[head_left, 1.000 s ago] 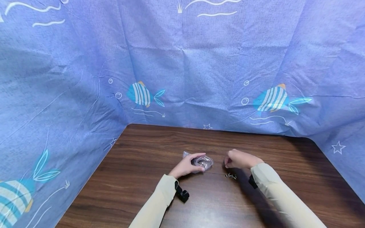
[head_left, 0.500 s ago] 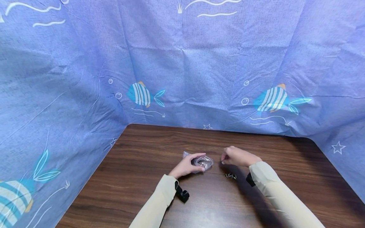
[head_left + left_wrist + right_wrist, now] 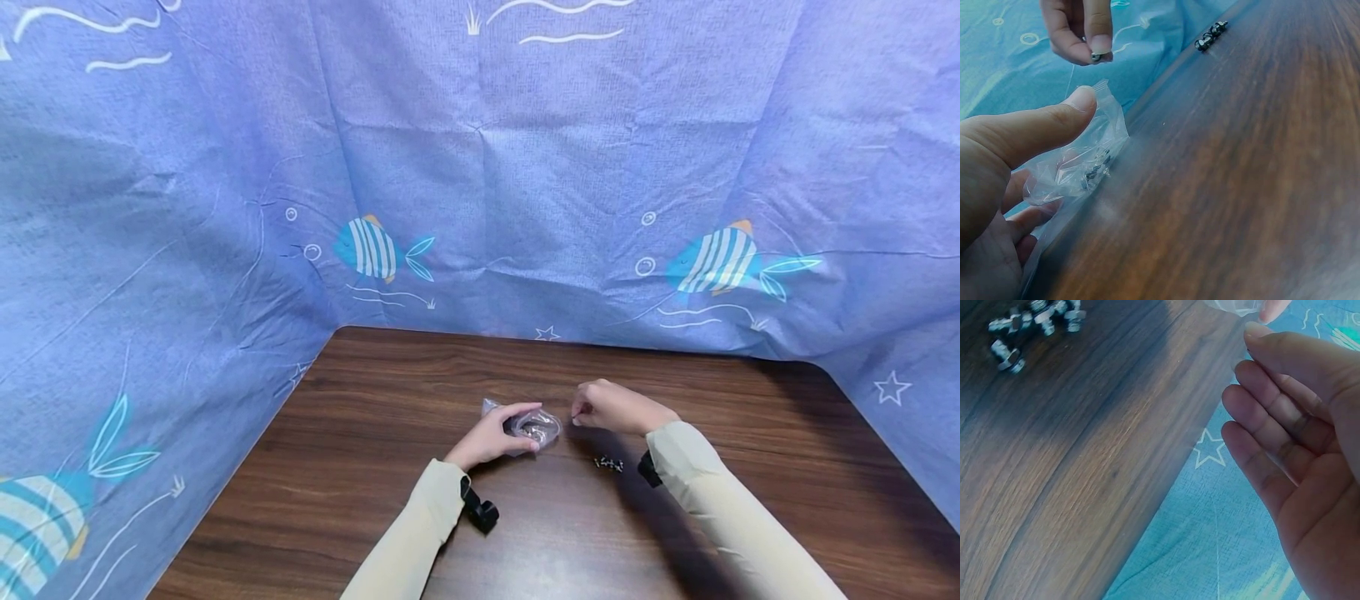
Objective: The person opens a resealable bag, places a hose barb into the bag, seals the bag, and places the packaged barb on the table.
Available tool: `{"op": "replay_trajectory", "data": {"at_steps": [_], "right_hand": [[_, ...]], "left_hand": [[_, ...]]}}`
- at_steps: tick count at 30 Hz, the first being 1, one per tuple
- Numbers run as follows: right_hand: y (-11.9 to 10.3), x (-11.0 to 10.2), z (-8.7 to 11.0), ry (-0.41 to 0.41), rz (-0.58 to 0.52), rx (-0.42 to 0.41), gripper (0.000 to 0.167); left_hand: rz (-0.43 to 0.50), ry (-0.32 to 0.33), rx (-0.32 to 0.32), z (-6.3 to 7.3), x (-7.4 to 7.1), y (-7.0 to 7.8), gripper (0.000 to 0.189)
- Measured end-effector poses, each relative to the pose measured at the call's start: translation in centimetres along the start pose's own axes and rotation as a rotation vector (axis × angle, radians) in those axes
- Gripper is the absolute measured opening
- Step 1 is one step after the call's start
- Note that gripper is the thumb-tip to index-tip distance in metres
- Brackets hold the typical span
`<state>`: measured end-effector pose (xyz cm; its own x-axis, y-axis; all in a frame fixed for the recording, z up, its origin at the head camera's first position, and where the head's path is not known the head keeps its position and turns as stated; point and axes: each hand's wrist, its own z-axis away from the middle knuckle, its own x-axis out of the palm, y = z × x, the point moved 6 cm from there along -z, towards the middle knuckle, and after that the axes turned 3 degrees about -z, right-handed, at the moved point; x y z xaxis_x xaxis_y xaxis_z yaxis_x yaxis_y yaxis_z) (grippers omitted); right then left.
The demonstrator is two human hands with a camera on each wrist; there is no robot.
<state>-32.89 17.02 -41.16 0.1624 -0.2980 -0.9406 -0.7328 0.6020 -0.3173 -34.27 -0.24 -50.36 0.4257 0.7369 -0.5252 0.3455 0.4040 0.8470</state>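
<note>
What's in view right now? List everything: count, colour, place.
Plastic bag: one, clear, in the left hand
Bagged metal pieces: several, silvery and dark, inside the bag
Loose metal pieces: several, silvery, on the table, right of the bag
Single metal piece: one, metallic, pinched in the right hand
Table: one, brown, below the hands
Backdrop: count unclear, blue with fish prints, beyond the table
Wrist devices: two, black, one per wrist
Sleeves: two, pale yellow, lower head view
Hands: two, bare, above the table
</note>
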Motion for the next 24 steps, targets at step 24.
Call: {"op": "replay_trajectory", "data": {"at_steps": [24], "right_hand": [[-1.7,0.0,-2.1,0.025,0.010,-0.014,0.004]], "left_hand": [[-0.006,0.007,0.026,0.1,0.0,0.4,0.062]]}}
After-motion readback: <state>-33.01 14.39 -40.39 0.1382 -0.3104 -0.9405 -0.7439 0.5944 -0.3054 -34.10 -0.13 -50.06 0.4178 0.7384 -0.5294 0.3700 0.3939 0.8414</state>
